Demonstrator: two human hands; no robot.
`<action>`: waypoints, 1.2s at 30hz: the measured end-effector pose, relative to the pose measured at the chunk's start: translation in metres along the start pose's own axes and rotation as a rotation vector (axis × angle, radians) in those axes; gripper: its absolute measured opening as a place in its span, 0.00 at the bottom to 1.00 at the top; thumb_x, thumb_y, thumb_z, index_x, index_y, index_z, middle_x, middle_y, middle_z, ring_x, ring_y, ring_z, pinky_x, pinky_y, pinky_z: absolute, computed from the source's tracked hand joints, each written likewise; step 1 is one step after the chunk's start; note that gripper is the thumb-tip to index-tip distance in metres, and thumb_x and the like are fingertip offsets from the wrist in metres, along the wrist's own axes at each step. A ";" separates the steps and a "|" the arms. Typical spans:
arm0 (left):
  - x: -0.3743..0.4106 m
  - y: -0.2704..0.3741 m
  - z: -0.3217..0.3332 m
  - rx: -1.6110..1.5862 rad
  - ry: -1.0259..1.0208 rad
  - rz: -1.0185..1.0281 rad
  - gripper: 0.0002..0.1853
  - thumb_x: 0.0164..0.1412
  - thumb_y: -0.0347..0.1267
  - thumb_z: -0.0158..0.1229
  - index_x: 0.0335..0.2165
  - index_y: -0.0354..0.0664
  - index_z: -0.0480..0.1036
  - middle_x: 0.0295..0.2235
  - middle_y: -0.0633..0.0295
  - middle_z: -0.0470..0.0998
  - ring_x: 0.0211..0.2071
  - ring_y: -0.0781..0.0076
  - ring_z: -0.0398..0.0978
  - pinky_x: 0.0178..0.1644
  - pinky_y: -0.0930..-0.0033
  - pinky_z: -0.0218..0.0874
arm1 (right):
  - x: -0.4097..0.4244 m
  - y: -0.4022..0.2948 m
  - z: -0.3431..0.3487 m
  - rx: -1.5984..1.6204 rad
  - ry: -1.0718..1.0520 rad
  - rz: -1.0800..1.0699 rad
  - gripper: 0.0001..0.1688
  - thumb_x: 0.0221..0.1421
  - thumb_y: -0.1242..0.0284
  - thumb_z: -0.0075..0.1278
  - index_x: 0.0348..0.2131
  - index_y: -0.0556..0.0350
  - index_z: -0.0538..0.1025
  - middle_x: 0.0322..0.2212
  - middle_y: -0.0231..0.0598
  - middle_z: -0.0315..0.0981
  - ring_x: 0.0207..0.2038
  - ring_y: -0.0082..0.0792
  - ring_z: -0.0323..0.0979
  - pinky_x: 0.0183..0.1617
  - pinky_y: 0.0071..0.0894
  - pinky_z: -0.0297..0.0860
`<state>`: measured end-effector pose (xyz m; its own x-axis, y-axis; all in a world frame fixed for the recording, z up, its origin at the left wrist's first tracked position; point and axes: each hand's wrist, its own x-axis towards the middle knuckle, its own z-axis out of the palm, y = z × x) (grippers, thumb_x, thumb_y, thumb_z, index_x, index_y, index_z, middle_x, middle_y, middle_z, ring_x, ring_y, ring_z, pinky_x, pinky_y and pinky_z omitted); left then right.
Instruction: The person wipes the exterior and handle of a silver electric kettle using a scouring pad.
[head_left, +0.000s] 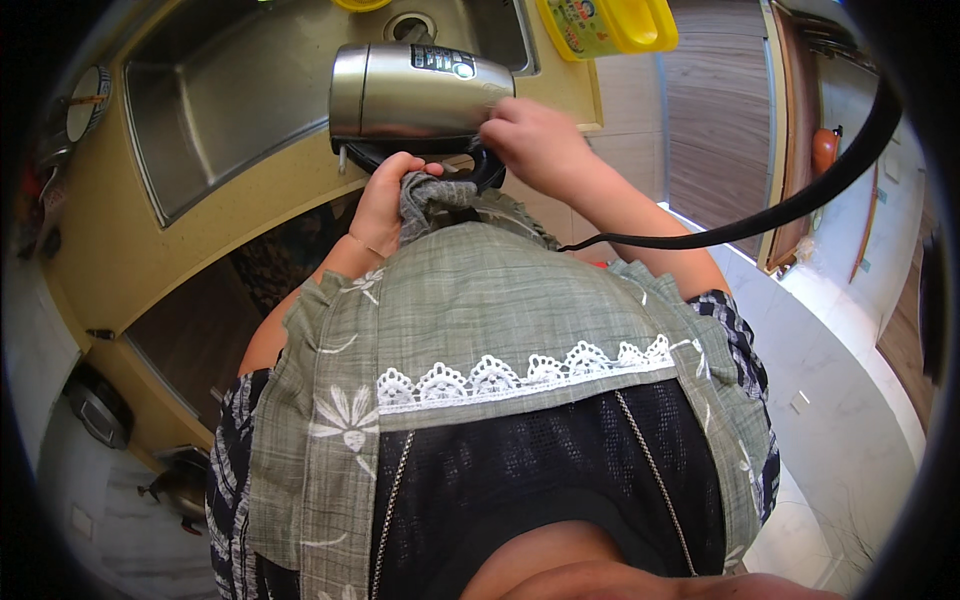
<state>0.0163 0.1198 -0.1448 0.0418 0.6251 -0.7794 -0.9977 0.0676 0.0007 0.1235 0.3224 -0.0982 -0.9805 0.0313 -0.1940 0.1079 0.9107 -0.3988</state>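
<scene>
A stainless steel electric kettle lies tilted on its side in the air, over the sink's front edge. Its black handle faces me, and a sticker with print is on its far side. My left hand grips the handle from below, with a grey cloth bunched against its fingers. At the kettle's right end is my right hand, slightly blurred, its fingers curled against the steel. Whether those fingers hold anything is hidden.
Behind the kettle is a steel sink with a drain. A yellow plastic container stands on the counter at the right. A patterned bowl sits far left. A black strap crosses the right side.
</scene>
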 end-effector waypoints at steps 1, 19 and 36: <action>0.004 -0.001 -0.004 0.017 0.001 0.018 0.10 0.56 0.33 0.50 0.27 0.38 0.74 0.28 0.60 0.78 0.28 0.66 0.76 0.36 0.65 0.70 | 0.008 -0.010 0.004 -0.018 -0.017 -0.037 0.03 0.49 0.73 0.53 0.29 0.50 0.75 0.29 0.38 0.69 0.35 0.43 0.70 0.35 0.40 0.69; 0.000 0.001 0.000 0.037 0.029 0.000 0.12 0.56 0.34 0.50 0.27 0.37 0.75 0.27 0.60 0.79 0.27 0.67 0.76 0.35 0.66 0.69 | -0.004 0.010 -0.002 0.016 0.007 0.029 0.04 0.48 0.74 0.52 0.29 0.50 0.74 0.28 0.37 0.69 0.34 0.42 0.70 0.35 0.39 0.69; 0.003 -0.002 -0.003 0.023 0.024 0.034 0.11 0.56 0.34 0.50 0.26 0.38 0.75 0.27 0.60 0.79 0.27 0.67 0.76 0.35 0.66 0.69 | 0.011 -0.010 0.009 0.020 -0.009 -0.127 0.02 0.50 0.74 0.51 0.28 0.50 0.74 0.29 0.37 0.69 0.35 0.43 0.70 0.37 0.39 0.68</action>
<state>0.0185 0.1190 -0.1491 0.0062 0.6087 -0.7934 -0.9970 0.0649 0.0420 0.1132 0.3105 -0.1042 -0.9851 -0.0874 -0.1483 -0.0137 0.8985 -0.4388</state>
